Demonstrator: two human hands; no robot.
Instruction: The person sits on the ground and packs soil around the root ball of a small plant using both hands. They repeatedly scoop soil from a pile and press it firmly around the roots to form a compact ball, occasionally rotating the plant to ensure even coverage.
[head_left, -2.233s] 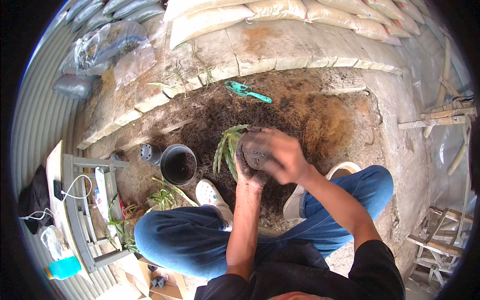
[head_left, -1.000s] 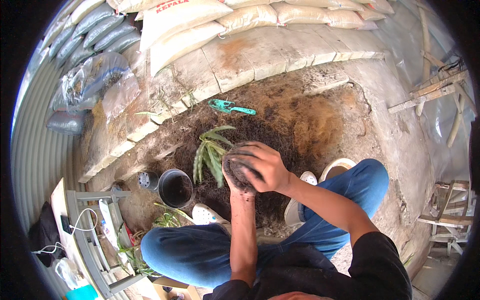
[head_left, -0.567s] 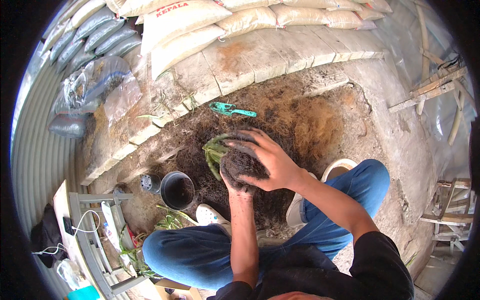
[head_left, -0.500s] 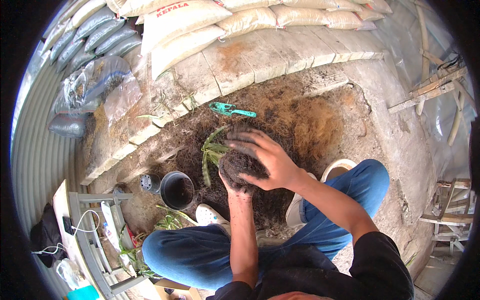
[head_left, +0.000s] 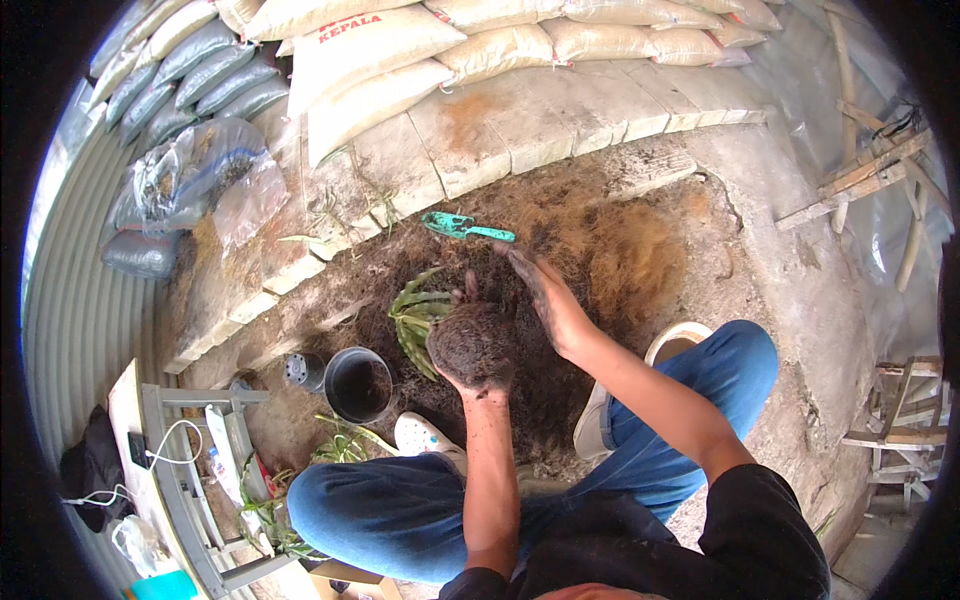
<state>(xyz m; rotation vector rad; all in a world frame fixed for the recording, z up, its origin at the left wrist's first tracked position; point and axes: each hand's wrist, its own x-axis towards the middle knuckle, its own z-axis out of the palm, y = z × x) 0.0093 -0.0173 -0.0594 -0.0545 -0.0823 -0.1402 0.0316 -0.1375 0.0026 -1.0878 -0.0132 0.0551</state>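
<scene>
A rounded ball of dark soil (head_left: 472, 345) rests in my left hand (head_left: 482, 384); its fingers curl up round the far side. From the ball's left side spread the long, spiky green leaves of a succulent plant (head_left: 412, 322). My right hand (head_left: 545, 300), dirty with soil, is off the ball to the right. Its fingers are stretched out and hold nothing. Just beyond the right fingertips, a teal trowel (head_left: 468, 227) lies on loose soil. The soil ball hides my left palm.
A black pot (head_left: 334, 384) and a small grey pot (head_left: 303, 371) stand left of my feet. Brown fibre (head_left: 640, 250) covers the ground at right. Beyond runs a pale block ledge (head_left: 470, 160) with stacked sacks (head_left: 385, 50). A grey bench (head_left: 190, 398) stands at left.
My right hand has come off the soil ball and moved right, its fingers straightening. The ball has turned in my left hand, showing its rounded side, and the leaves have shifted slightly left.
</scene>
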